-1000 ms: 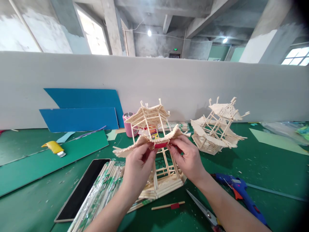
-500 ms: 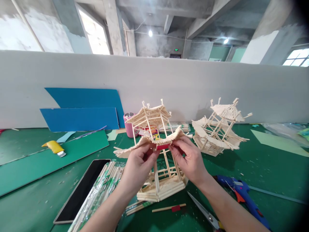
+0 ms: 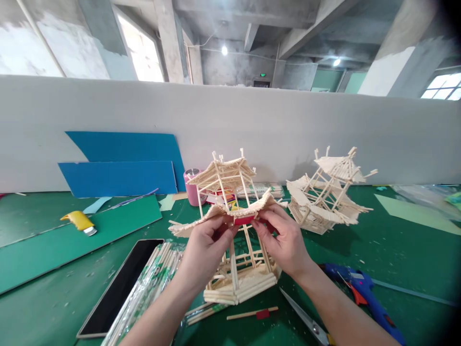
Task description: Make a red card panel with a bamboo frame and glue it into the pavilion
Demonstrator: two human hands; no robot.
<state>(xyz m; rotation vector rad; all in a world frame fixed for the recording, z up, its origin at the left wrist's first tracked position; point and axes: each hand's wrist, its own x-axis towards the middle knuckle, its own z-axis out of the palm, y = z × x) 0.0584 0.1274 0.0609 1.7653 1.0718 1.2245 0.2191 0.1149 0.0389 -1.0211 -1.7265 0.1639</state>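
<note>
A pavilion model point(image 3: 234, 283) built of pale wooden sticks stands upright before me, with two tiers of curved roof. Against the front edge of its lower roof lies a small red strip point(image 3: 244, 220). My left hand point(image 3: 209, 242) pinches the strip's left end, its thumb and forefinger closed at the roof edge. At the other end, my right hand point(image 3: 284, 235) pinches the strip in the same way. Part of the lower roof is hidden behind my fingers. On the table below, a chopstick point(image 3: 248, 313) carries a red piece near its right end.
A second stick pavilion point(image 3: 324, 202) leans at the right. Nearer are a blue glue gun point(image 3: 360, 283) and scissors point(image 3: 306, 317). On the left lie bagged chopsticks point(image 3: 147, 288), a dark tablet point(image 3: 118, 288), a yellow cutter point(image 3: 79, 221) and a green board point(image 3: 118, 226). A pink can point(image 3: 193, 187) stands behind.
Almost nothing differs. Both hands keep their pinch on the red strip at the roof edge, and the whole view has shifted very slightly.
</note>
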